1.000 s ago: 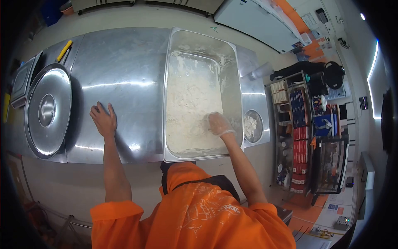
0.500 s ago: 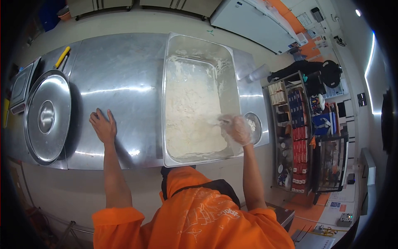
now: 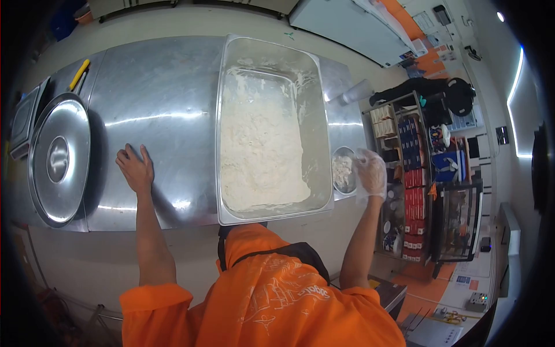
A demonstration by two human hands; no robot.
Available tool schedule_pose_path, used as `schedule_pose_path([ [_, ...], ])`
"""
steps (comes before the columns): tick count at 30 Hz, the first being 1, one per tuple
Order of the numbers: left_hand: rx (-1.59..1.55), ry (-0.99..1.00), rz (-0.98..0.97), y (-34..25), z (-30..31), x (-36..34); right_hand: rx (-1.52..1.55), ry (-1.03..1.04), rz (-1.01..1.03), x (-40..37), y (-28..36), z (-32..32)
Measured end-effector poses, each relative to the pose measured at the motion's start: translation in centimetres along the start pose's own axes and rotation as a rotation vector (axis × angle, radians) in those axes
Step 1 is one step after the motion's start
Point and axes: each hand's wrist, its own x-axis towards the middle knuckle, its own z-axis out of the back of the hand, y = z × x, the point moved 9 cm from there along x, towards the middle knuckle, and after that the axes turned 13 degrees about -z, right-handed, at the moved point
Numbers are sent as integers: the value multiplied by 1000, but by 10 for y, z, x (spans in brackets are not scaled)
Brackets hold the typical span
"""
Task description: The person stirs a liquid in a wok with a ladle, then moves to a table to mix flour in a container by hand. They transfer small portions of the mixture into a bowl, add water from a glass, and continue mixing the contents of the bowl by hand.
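A deep steel pan [image 3: 319, 110] holds a rough mass of white dough [image 3: 260, 144] on the steel table [image 3: 156, 104]. My left hand [image 3: 134, 169] lies flat and bare on the table, left of the pan, fingers spread. My right hand [image 3: 370, 173] wears a clear plastic glove and hovers at the right rim of a small steel bowl [image 3: 344, 172] that holds white bits. I cannot tell whether the gloved fingers pinch anything.
A large round steel lid [image 3: 58, 159] covers a pot at the table's left end, with a scale [image 3: 23, 118] and a yellow-handled tool [image 3: 79, 74] behind it. A clear plastic cup [image 3: 355, 92] lies right of the pan. A stocked wire rack [image 3: 419, 173] stands to the right.
My right hand has left the dough in the pan and swung right, over the pan's rim, to the small bowl. My left hand has stayed flat on the table.
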Motion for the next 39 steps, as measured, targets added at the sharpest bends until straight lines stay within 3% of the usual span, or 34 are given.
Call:
schedule_pose_path([
  [1, -3, -14, -15, 0, 1, -1, 92, 146, -108, 0, 38, -1],
  [3, 5, 0, -8, 0, 2, -1, 153, 173, 114, -6, 84, -42],
  [5, -7, 3, 0, -1, 1, -1, 187, 350, 204, -10, 134, -93],
  [7, -12, -2, -6, -1, 1, -1, -140, 493, 292, -13, 174, -150],
  [10, -18, -20, -11, 2, -2, 1, -411, 560, 322, -51, 199, -204],
  [13, -13, -12, -1, 5, -1, 0, -487, 389, 535, -88, 225, -209],
  [16, -20, 0, 0, 3, 1, -2, -442, 718, 672, -105, 211, -255],
  [19, -27, -35, 19, 5, 3, 2, -226, 770, 572, -81, 209, -235],
  [21, -14, 13, 28, 6, 0, 1, 133, 908, 328, -58, 222, -200],
  [22, -10, 17, 31, 6, 1, 0, 134, 915, 330, -58, 229, -199],
  [24, -4, 32, 22, 4, 1, 1, 283, 417, 714, -61, 272, -156],
  [26, -17, 16, 15, 4, 0, 0, 370, 397, 803, -74, 292, -159],
  [28, -30, -2, 20, 5, 0, 2, 133, 543, 793, -90, 290, -209],
  [30, -31, 7, 26, 6, -1, 1, 231, 604, 715, -87, 281, -217],
  [32, -32, 28, 45, 6, -1, 2, 404, 704, 501, -75, 264, -225],
  [33, -36, 51, 51, 7, -2, 1, 402, 716, 506, -70, 264, -216],
  [35, -34, 46, 50, 8, -2, 1, 418, 1067, 211, -56, 247, -215],
  [36, -36, 34, 41, 7, -1, 1, 411, 1071, 217, -51, 246, -203],
  [38, -38, 37, 52, 8, -1, 1, 372, 762, 623, -44, 265, -158],
  [39, -38, 42, 49, 8, -1, 1, 155, 667, 666, -53, 261, -167],
])
